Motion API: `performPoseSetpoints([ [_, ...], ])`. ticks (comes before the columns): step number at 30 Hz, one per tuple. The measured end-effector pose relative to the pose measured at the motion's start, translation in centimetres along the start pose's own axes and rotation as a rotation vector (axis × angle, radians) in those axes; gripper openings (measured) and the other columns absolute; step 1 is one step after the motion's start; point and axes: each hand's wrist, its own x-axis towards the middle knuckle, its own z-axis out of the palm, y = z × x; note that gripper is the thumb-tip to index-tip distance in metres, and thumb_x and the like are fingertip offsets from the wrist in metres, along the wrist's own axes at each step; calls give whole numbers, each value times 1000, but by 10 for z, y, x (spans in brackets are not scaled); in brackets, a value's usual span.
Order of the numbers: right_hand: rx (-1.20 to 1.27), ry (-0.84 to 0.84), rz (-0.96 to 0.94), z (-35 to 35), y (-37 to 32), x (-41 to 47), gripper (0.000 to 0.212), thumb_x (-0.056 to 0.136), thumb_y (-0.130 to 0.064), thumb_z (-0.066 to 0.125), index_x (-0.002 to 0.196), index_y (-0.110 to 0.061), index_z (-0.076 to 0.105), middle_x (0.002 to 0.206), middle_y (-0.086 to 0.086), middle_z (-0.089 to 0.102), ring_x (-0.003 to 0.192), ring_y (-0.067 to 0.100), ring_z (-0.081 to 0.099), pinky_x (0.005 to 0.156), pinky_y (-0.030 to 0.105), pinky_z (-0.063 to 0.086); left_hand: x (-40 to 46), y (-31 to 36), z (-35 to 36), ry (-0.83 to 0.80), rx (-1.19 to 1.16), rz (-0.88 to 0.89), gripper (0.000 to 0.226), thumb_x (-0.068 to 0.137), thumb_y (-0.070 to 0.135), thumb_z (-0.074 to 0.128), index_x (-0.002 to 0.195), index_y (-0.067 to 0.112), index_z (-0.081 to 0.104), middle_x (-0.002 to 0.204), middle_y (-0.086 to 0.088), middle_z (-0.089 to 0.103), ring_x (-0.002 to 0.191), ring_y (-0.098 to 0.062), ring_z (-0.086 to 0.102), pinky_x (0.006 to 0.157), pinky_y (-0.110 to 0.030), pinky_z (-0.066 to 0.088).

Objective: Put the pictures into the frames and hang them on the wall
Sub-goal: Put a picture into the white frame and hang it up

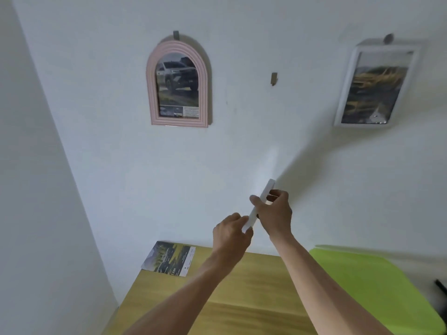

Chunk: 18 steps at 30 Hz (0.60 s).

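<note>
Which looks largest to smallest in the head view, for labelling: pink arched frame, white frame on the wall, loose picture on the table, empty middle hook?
1. pink arched frame and white frame: alike, unranked
2. loose picture: smaller, though foreshortened
3. empty hook

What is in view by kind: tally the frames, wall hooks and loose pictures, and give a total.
Frames: 3, namely the pink arched frame, the white rectangular frame, both hung, and the white frame seen edge-on, held by the left hand and right hand.
Wall hooks: 3, with one bare hook.
Loose pictures: 1, the picture on the table.
Total: 7.
</note>
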Motion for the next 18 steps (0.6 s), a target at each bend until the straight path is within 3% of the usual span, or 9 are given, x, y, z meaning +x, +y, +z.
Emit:
performPoseSetpoints([
  [3,99,56,31,-26,-6,3,33,79,-21,70,109,-20,58,101,-6,68,92,17,68,82,43,59,-4,26,5,24,22,110,10,78,26,74,85,21,69,68,4,51,60,-19,51,51,-30,41],
  [5,155,71,30,-47,-10,7,23,81,-15,66,104,-18,64,95,-2,70,88,21,68,79,39,58,-2,46,2,-32,-35,135,26,83,45,69,101,27,72,85,8,62,80,-14,58,64,-31,47],
  [8,244,46,18,-77,-21,16,14,82,-12,68,95,-18,71,82,-1,67,79,25,65,80,45,55,9,67,-9,90,-42,187,47,81,65,59,108,29,71,110,9,66,106,-14,60,78,-33,53],
  [11,312,-15,6,-105,-37,29,23,87,-14,70,108,-22,71,90,0,67,87,24,64,84,46,55,37,66,-30,267,41,148,50,87,55,59,128,26,61,131,-1,58,118,-23,54,89,-42,55],
  [14,379,-59,-24,-127,-56,42,23,91,-14,69,110,-27,70,102,3,69,97,25,64,87,44,52,75,58,-61,265,51,1,63,91,46,61,147,24,41,148,-6,40,131,-27,42,102,-47,47],
  [16,402,-68,-44,-136,-70,53,23,93,-13,67,112,-26,68,107,3,69,102,26,63,88,43,51,99,57,-82,195,-77,-70,68,91,42,63,150,24,35,144,-5,44,127,-25,48,102,-45,47],
  [18,400,-86,-68,-140,-83,64,22,94,-13,65,113,-25,67,109,2,69,105,26,62,92,46,51,116,61,-99,119,-260,-65,60,90,39,66,145,26,46,128,5,58,107,-18,63,96,-41,53],
])
